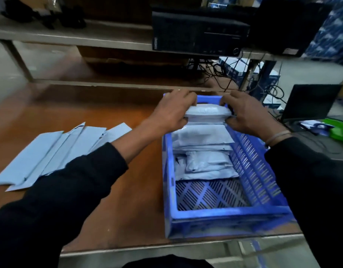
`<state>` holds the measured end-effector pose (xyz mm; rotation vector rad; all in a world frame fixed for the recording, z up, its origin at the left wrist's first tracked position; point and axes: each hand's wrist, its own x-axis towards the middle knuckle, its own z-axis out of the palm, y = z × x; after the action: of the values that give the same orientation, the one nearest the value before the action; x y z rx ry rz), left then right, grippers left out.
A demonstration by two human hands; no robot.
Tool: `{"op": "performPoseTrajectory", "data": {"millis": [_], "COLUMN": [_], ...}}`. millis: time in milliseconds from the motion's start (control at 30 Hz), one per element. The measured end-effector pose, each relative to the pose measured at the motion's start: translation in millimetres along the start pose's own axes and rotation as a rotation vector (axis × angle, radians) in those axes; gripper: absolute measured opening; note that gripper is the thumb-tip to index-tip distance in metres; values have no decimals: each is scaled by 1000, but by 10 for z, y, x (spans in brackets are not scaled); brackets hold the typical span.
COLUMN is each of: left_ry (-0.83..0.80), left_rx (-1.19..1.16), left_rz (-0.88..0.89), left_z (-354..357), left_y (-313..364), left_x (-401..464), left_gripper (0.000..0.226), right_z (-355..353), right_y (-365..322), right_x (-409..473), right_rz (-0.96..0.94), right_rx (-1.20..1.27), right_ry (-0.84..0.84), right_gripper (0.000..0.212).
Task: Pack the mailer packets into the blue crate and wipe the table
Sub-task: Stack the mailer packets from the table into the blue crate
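Clearly the packing step is in hand: a packet [208,113] is clamped at its ends by the curled fingers of the left hand [171,113] and right hand [248,115], above the far end of the blue crate [224,217]. Next, lowering onto the stack is called for; more packets [51,151] wait on the table [108,105].

near end of blue crate [226,215] floor bare, far end filled by packets [203,151], flat mailers [51,151] left
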<state>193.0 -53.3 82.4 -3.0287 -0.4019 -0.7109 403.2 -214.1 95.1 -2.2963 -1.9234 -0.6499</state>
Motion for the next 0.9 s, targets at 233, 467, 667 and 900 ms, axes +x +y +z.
{"op": "performPoseTrajectory", "data": {"millis": [233,467,667,900], "left_ry": [-180,-486,-488,-506], "left_rx": [266,180,119,173], "left_rz": [-36,-61,-89,-109], "left_z": [689,844,806,846], "left_y": [156,131,80,119], "left_x": [302,234,246,278], "left_gripper": [52,65,82,79], "right_z": [615,750,818,855], "right_y": [7,85,127,-40], "right_x": [-201,-251,-171,-137], "right_rz": [48,31,75,155], "right_rx": [-9,243,215,155], "right_ry": [-182,-398,-360,-320], "right_gripper": [49,88,89,75]}}
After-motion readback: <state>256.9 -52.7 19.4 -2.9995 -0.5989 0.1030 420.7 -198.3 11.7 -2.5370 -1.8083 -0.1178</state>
